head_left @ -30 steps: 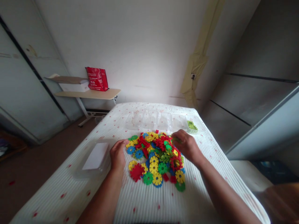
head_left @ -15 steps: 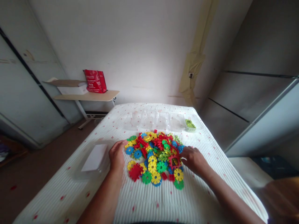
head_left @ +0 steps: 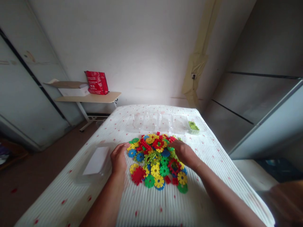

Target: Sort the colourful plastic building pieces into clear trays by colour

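Note:
A heap of flat plastic snowflake pieces (head_left: 156, 160) in red, yellow, blue and green lies on the white bed cover (head_left: 146, 201). My left hand (head_left: 118, 159) rests at the heap's left edge, fingers curled down against the cover, touching the yellow and blue pieces. My right hand (head_left: 183, 153) lies on the heap's right side, fingers bent into the pieces; what they grip is hidden. A row of clear plastic containers (head_left: 161, 121) stands behind the heap; the rightmost small one (head_left: 193, 126) holds light green pieces.
A clear lidded box with a white insert (head_left: 96, 162) lies left of my left hand. Beyond the bed stand a side table (head_left: 90, 97) with a red bag (head_left: 96, 82), a white wall and grey wardrobe doors (head_left: 260, 94) on the right.
My right hand went from the heap's top right down to its lower right edge, then back up and left onto the heap. Some pieces shifted. My left hand stayed put.

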`<state>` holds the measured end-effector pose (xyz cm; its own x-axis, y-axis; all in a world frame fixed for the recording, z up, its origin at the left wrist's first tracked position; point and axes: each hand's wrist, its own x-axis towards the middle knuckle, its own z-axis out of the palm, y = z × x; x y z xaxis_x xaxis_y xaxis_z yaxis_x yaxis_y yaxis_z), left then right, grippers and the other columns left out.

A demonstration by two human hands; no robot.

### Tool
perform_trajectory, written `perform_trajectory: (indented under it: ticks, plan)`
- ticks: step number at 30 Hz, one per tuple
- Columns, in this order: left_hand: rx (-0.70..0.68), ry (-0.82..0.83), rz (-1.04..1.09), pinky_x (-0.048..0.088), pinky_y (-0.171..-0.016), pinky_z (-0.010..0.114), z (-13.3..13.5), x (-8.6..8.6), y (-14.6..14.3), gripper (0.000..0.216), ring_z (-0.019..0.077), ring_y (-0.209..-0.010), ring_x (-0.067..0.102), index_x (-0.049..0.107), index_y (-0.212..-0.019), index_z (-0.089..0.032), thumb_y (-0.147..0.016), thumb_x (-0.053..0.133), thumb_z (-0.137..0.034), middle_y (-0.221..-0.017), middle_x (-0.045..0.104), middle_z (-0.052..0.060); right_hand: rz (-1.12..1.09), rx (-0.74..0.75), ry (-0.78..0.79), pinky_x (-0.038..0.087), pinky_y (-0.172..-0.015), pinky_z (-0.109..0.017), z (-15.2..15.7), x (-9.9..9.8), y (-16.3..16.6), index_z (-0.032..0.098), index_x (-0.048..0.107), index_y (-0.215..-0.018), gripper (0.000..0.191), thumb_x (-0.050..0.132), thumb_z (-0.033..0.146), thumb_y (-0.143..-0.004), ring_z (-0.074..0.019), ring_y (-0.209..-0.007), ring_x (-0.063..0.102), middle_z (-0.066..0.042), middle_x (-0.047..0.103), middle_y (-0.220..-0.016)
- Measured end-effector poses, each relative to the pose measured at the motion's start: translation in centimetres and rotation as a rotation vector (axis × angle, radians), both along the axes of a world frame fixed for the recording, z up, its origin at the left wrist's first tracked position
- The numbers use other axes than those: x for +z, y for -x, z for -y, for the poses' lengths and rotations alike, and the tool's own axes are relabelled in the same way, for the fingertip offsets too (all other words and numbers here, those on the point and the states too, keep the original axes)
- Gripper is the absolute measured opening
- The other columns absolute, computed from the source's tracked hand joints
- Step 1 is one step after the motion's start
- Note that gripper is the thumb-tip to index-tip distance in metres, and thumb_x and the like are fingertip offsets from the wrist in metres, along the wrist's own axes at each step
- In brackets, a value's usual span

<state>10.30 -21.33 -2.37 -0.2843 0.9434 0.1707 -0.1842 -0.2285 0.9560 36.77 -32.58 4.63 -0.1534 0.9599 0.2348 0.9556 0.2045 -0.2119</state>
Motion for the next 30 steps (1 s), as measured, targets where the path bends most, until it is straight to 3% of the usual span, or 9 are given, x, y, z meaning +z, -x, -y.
perform_trajectory:
  ticks: [4,7,13,18,23,30]
  plan:
    - [-0.017,0.011,0.033,0.047,-0.074,0.03,0.1,0.2,-0.1,0.019,0.017,-0.071,0.061,0.065,-0.071,-0.013,-0.063,0.063,-0.03,-0.068,0.066,0.002,-0.023,-0.195,-0.001,0.048,-0.075,-0.028,1.5,0.4,-2.5,0.02,0.069,-0.094,0.025,0.048,0.014,-0.08,-0.0174,-0.084,0.061,-0.006,0.066,-0.092]
    - [-0.014,0.012,0.021,0.048,-0.074,0.03,0.1,0.3,-0.2,0.02,0.0174,-0.072,0.061,0.065,-0.071,-0.013,-0.063,0.062,-0.031,-0.068,0.066,0.003,-0.03,-0.128,0.073,0.049,-0.077,-0.029,2.9,-0.1,-3.0,0.021,0.067,-0.097,0.022,0.057,0.022,-0.078,-0.0187,-0.089,0.061,-0.006,0.067,-0.096]
    - [-0.008,0.003,0.009,0.048,-0.074,0.03,0.1,0.2,-0.1,0.02,0.0172,-0.071,0.061,0.066,-0.072,-0.013,-0.062,0.063,-0.031,-0.069,0.067,0.003,-0.007,-0.125,0.126,0.047,-0.084,-0.032,3.4,-1.9,-0.4,0.021,0.061,-0.111,0.04,0.065,0.032,-0.073,-0.0229,-0.103,0.056,-0.009,0.063,-0.107]
    - [-0.007,0.008,0.026,0.048,-0.073,0.03,0.0,-0.1,-0.1,0.019,0.0168,-0.071,0.061,0.066,-0.072,-0.013,-0.061,0.064,-0.029,-0.07,0.067,0.002,-0.078,-0.158,0.13,0.044,-0.088,-0.033,2.6,-2.3,-0.1,0.019,0.06,-0.11,0.037,0.063,0.031,-0.075,-0.0223,-0.103,0.055,-0.009,0.063,-0.105]
    - [0.001,-0.003,-0.016,0.049,-0.075,0.032,-0.2,-0.4,-0.1,0.021,0.018,-0.072,0.062,0.066,-0.075,-0.013,-0.064,0.061,-0.03,-0.07,0.067,0.003,-0.202,-0.092,0.142,0.046,-0.082,-0.032,2.4,-2.5,-1.4,0.018,0.062,-0.105,0.03,0.058,0.029,-0.078,-0.0201,-0.094,0.059,-0.008,0.065,-0.102]
    - [-0.012,0.03,0.02,0.048,-0.073,0.03,0.1,0.1,-0.1,0.019,0.0164,-0.071,0.06,0.066,-0.072,-0.013,-0.06,0.064,-0.029,-0.069,0.067,0.002,-0.2,-0.084,0.152,0.045,-0.081,-0.031,1.9,-2.2,-1.0,0.018,0.063,-0.1,0.033,0.066,0.02,-0.068,-0.0193,-0.091,0.058,-0.006,0.064,-0.097]
